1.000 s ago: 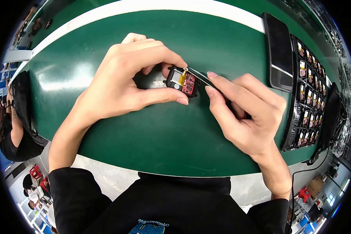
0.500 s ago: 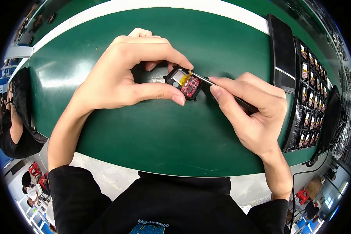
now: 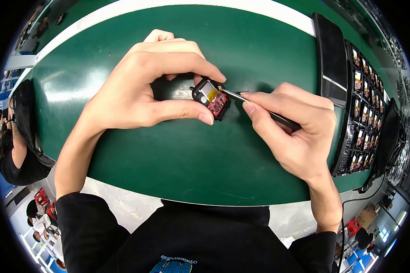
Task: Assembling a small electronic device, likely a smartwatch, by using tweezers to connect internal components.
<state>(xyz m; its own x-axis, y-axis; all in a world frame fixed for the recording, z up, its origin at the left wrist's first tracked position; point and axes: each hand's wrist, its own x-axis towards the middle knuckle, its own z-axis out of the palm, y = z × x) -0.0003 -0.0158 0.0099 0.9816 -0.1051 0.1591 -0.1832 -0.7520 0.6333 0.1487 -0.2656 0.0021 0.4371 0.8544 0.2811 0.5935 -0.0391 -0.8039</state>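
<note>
My left hand (image 3: 155, 82) grips a small black device housing (image 3: 213, 98) by its edges, between thumb and fingers. The housing is tilted, its inside facing up: a red circuit board (image 3: 218, 105), a silver-white block that looks like a battery, and yellow tape (image 3: 212, 94). My right hand (image 3: 296, 123) pinches slim, dark tweezers (image 3: 255, 104) with a shiny metal front end. Their tip touches or nearly touches the housing's upper right edge, by the end of the yellow strip. Exact contact there is too small to make out.
A black tray (image 3: 362, 113) at the right holds several similar units with red boards. Beside it lies a black flat case or stand (image 3: 330, 59). The green table (image 3: 191, 159) spreads under my hands. A dark cable (image 3: 366, 200) hangs at the right, and other people sit farther off.
The housing has turned slightly in my left hand and shifted a little left. The tweezers' tip has followed it left, staying at the same edge.
</note>
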